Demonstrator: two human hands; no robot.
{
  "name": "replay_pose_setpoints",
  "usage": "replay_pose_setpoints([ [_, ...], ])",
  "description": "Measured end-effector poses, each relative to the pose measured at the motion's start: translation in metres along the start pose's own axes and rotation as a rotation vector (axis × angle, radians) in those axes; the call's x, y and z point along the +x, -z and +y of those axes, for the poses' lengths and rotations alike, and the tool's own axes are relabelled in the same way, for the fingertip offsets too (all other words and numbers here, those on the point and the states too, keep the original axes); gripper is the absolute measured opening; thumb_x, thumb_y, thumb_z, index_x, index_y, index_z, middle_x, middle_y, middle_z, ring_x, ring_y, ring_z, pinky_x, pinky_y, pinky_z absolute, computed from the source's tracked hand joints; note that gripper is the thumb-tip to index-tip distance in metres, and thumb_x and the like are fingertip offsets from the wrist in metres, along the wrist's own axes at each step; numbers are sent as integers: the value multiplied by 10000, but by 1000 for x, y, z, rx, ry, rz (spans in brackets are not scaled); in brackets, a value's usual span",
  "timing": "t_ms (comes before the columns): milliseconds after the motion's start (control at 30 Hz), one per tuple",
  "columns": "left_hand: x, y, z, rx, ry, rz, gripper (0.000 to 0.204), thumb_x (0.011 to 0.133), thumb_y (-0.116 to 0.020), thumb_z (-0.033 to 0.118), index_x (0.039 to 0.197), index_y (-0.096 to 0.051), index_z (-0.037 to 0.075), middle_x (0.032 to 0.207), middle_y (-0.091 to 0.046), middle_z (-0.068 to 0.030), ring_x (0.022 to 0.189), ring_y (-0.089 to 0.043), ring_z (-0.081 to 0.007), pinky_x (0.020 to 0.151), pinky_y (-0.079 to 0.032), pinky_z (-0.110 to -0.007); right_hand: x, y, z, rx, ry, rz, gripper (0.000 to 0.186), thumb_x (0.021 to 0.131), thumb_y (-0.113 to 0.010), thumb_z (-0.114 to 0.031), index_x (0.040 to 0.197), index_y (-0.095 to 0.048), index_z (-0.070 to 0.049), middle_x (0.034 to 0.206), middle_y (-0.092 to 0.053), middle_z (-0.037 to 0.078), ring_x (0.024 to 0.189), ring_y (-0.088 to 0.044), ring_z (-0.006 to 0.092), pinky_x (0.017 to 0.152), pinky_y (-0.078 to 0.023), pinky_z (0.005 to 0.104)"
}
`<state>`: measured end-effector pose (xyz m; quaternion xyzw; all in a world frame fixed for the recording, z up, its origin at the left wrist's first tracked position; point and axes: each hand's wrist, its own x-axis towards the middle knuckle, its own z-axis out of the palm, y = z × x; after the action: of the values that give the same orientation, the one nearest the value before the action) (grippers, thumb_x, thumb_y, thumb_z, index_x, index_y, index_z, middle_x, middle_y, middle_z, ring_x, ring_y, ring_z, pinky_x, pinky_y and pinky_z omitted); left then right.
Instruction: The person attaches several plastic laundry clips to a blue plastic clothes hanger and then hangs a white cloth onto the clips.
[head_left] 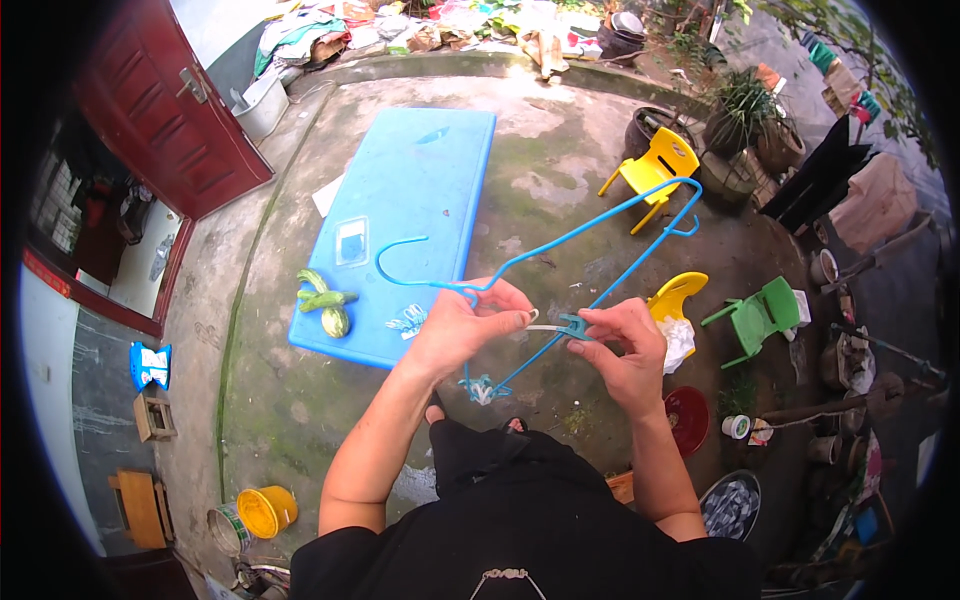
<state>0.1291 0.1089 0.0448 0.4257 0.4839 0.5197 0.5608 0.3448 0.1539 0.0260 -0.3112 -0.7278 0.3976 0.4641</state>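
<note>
both hands pinch, left hand (468, 322) on white band (546, 328), right hand (628, 348) on teal clip (574, 326) at three o'clock from centre, near blue hanger (590, 222); this clip seems light, stiff, best held by its ends

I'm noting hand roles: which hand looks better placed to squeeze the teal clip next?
Probably the right hand: its thumb and finger hold the teal clip. The left hand seems taken up with the blue hanger and the white strand.
</note>
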Motion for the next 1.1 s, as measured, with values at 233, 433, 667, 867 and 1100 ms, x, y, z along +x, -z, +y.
replay_pose_setpoints([
  [233,4,-10,3,25,18,-40,88,801,-652,23,881,-618,5,799,-627,-10,683,-563,-50,598,-440,-187,1,-3,-4,-163,72,6,338,645,-754,13,965,-671,-58,753,-549,51,584,-555,126,520,-439,238],
  [433,5,-13,6,48,16,-60,91,803,-637,8,892,-617,1,789,-629,-8,667,-556,-41,563,-419,-180,5,-1,-5,-193,140,-38,323,632,-758,5,936,-673,-64,721,-543,44,557,-527,127,503,-426,242],
  [667,2,-9,12,154,51,-125,111,802,-654,39,905,-637,-1,787,-659,-28,709,-583,-58,610,-460,-209,6,0,-11,-226,114,31,343,635,-747,21,955,-658,-67,768,-540,39,539,-502,106,470,-400,230],
  [867,3,-18,10,58,46,-44,95,800,-665,38,884,-631,7,780,-659,-27,694,-583,-51,578,-446,-198,7,-8,-9,-167,117,73,337,634,-760,30,940,-643,-49,846,-501,9,510,-387,25,439,-278,175],
  [1100,0,-24,18,70,58,-3,108,785,-690,46,865,-623,17,672,-586,33,539,-455,2,486,-346,-162,11,1,-11,-189,138,-10,332,628,-761,9,930,-644,-64,803,-527,15,508,-429,57,445,-340,205],
])
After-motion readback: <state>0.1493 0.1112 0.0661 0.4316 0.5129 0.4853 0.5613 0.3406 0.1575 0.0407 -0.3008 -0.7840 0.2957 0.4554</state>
